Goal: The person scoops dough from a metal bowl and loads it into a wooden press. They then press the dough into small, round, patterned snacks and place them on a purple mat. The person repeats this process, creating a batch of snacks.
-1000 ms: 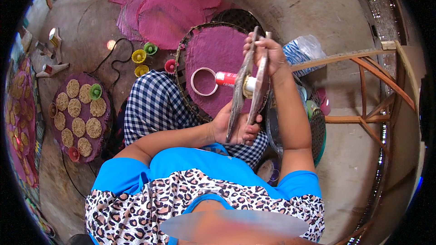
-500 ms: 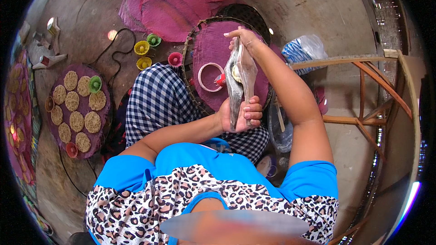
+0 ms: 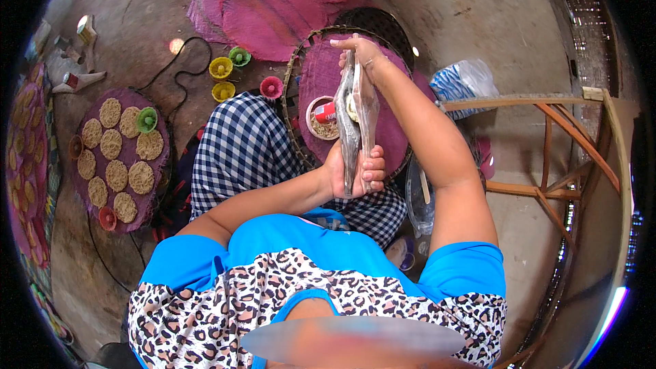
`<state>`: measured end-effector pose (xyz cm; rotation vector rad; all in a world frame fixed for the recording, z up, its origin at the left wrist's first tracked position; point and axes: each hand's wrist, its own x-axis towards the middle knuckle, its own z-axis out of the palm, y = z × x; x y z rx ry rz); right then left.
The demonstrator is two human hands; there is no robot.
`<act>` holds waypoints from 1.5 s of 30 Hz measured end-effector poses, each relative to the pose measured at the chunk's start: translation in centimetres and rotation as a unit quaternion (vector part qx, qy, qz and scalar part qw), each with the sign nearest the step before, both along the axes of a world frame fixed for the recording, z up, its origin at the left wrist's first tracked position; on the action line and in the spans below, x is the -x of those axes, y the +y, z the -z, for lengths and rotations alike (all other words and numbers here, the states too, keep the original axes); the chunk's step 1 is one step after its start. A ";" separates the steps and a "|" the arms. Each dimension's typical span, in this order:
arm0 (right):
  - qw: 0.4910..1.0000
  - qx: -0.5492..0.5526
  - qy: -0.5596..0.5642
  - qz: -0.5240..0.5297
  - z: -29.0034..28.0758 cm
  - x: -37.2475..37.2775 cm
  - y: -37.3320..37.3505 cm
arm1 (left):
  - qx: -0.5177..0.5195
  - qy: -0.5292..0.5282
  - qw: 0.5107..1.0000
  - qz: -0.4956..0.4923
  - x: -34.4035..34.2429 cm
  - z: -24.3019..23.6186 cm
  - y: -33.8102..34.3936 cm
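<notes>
Fingers (image 3: 374,166), mine: left hand (image 3: 353,174), right hand (image 3: 367,56), both gripping wooden press (image 3: 348,126). Squeeze evenly (I'd judge), red cylinder (image 3: 324,112) over ring (image 3: 309,123).

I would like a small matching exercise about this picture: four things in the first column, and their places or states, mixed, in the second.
Things:
1. pale ring
2. two-handled tool
3. round strand cakes
4. plastic bag

Places or states:
A. spread on a mat at the picture's left
B. blue and white in part, on the floor at the right
C. around some pale strands
D. held by the left hand and the right hand

Right pairs: 1-C, 2-D, 3-A, 4-B
</notes>
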<state>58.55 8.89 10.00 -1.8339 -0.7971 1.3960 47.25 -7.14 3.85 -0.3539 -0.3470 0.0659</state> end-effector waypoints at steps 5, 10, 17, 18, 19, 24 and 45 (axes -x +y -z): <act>0.999 -0.025 -0.031 0.003 -1.8 -1.3 0.4 | -0.044 0.002 0.999 0.003 -0.7 -1.0 1.3; 0.996 -0.028 -0.078 0.025 -2.6 -3.1 0.0 | -0.044 0.062 0.996 0.042 -1.8 -1.4 1.4; 0.993 -0.007 -0.104 0.064 -1.4 -3.3 -3.1 | -0.043 0.120 0.989 0.072 -2.0 -1.1 -1.1; 0.993 -0.009 -0.092 0.069 -1.2 -2.9 -3.5 | -0.051 0.146 0.986 0.067 -1.7 -1.1 -1.5; 0.994 -0.020 -0.085 0.067 -1.3 -2.5 -3.9 | -0.062 0.155 0.984 0.058 -1.4 -1.0 -1.8; 0.992 -0.102 -0.051 0.049 -3.5 -1.4 -4.6 | -0.089 0.119 0.988 0.036 -0.5 -1.1 -2.1; 0.934 -0.346 0.086 0.021 11.5 -1.5 -15.8 | -0.061 -0.182 0.980 -0.060 0.9 -1.2 0.7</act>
